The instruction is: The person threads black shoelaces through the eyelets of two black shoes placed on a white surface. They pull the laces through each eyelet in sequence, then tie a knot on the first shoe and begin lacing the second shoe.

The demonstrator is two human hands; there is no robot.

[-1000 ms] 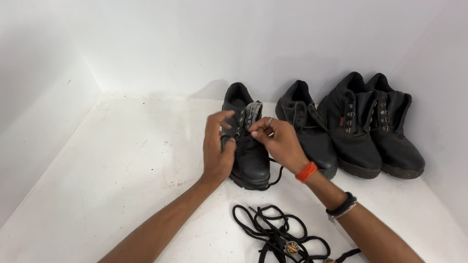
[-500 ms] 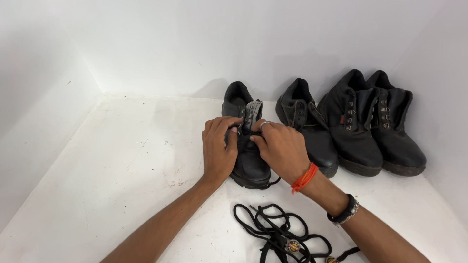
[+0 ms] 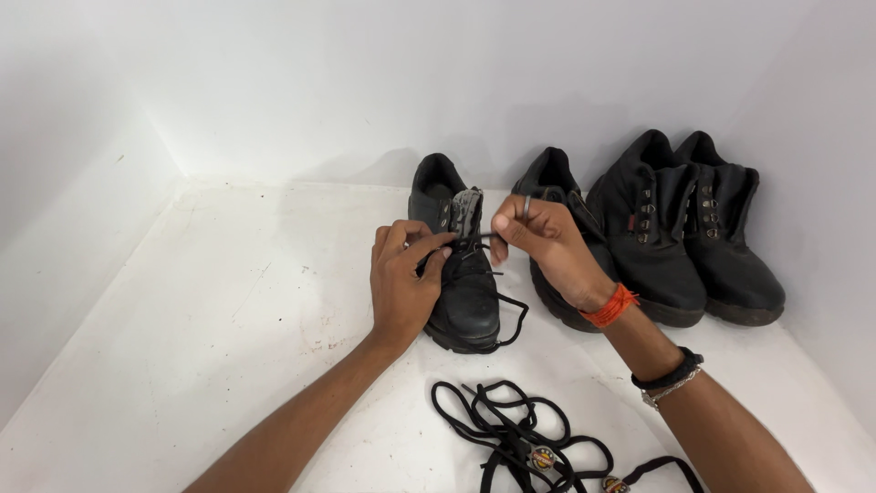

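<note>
White bench (image 3: 228, 319) lies open leftward; my left hand (image 3: 401, 288) grips the shoe (image 3: 465, 292), my right hand (image 3: 547, 242) pinches its lace (image 3: 485, 239), three boots (image 3: 657, 228) crowding right.

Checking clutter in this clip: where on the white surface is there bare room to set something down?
The wide left stretch of the white surface, between the left wall and the left hand, is bare. Crowded: right side, where four black shoes line up, and the front, where loose black laces lie.

Three other black boots (image 3: 652, 233) stand rightward; loose black laces (image 3: 516, 434) lie nearer
</note>
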